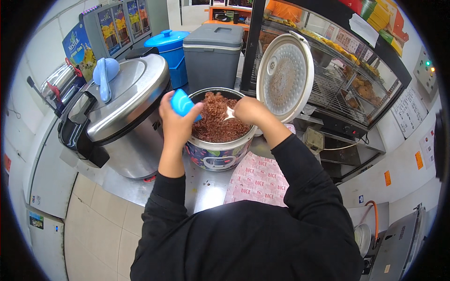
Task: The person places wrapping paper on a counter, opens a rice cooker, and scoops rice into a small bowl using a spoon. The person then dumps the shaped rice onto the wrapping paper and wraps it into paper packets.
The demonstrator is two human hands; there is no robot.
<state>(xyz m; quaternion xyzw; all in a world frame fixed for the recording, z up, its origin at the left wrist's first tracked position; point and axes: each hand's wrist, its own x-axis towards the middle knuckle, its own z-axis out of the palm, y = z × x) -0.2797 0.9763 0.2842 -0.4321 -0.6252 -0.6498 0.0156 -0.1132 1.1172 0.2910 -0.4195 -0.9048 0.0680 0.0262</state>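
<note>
On the counter stands a rice cooker [240,152] with a flowered body, filled with reddish-brown rice [218,129]. Its white lid [285,77] is raised at the right. My left hand [172,124] grips a small blue cup [182,103], tilted over the cooker's left rim. Over the right side of the pot, my right hand [251,111] is closed round a white rice paddle [229,114], whose blade is partly hidden by rice. A mound of rice rises beside the paddle; whether the blade bears it I cannot tell.
Left of the cooker is a large steel rice warmer [136,136] with a light-blue scoop [104,82] on its lid. Pink printed paper [258,180] lies in front on the right. Behind stand a grey bin [212,61], a blue bucket [168,49] and a glass food display [323,70].
</note>
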